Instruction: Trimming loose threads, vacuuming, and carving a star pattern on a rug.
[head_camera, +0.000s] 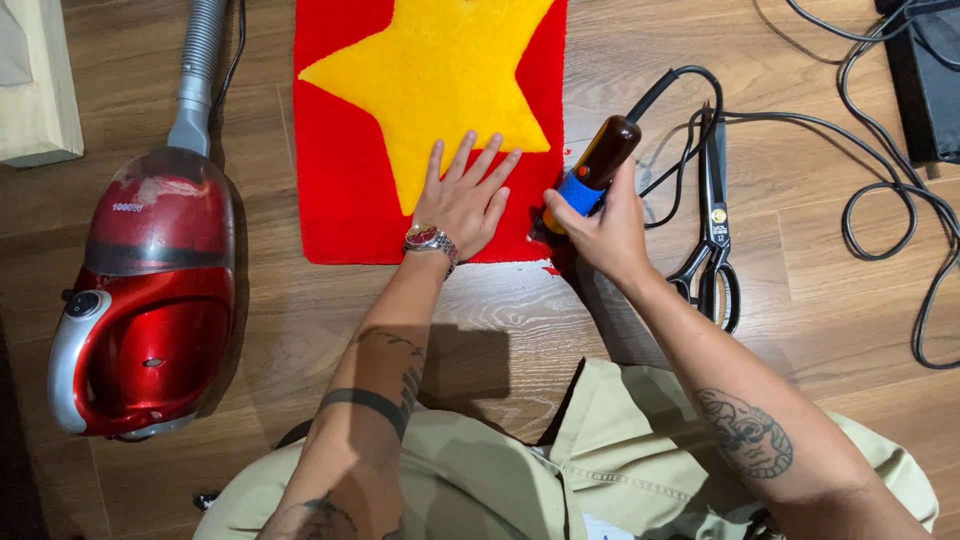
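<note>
A red tufted rug (340, 180) with a big yellow star (440, 70) lies on the wooden floor. My left hand (465, 200) lies flat on the rug near its lower edge, fingers spread, a watch on the wrist. My right hand (605, 225) grips a corded electric trimmer (598, 168) with a brown body and a blue grip band. The trimmer's lower end sits at the rug's lower right corner, hidden behind my fingers.
A red canister vacuum cleaner (145, 300) with a grey hose (200, 60) stands left of the rug. Large black scissors (712, 225) lie right of my right hand. Black cables (890, 200) loop across the floor at the right. My knees fill the bottom.
</note>
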